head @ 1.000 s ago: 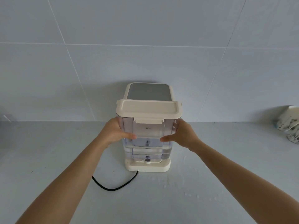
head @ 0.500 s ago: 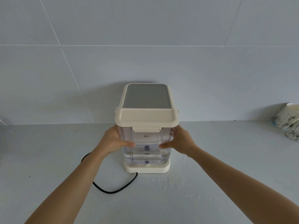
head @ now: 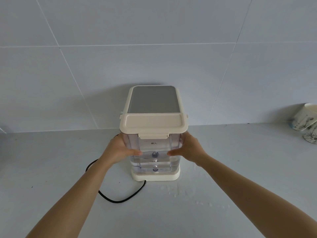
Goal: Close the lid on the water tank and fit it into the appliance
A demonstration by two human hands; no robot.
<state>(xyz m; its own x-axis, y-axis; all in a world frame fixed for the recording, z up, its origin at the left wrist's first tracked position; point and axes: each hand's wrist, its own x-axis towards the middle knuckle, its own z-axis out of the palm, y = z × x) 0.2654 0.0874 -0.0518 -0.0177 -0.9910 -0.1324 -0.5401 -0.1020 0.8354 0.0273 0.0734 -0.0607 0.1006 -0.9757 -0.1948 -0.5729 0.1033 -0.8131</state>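
Observation:
A clear water tank (head: 155, 148) with a cream lid (head: 153, 123) shut flat on top stands upright against the front of the cream appliance (head: 153, 98), its bottom down on the appliance's base plate (head: 155, 176). Water fills the lower part of the tank. My left hand (head: 120, 149) grips the tank's left side and my right hand (head: 187, 148) grips its right side, thumbs on the front face. The lid's front latch tab (head: 153, 135) lies down.
A black power cord (head: 120, 200) loops on the grey counter left of the base. Two patterned cups (head: 304, 123) stand at the far right against the tiled wall. Water drops (head: 180, 191) spot the counter in front right of the appliance.
The tank has come lower and closer to the appliance, settling toward the base plate. Both hands keep their grip on its sides.

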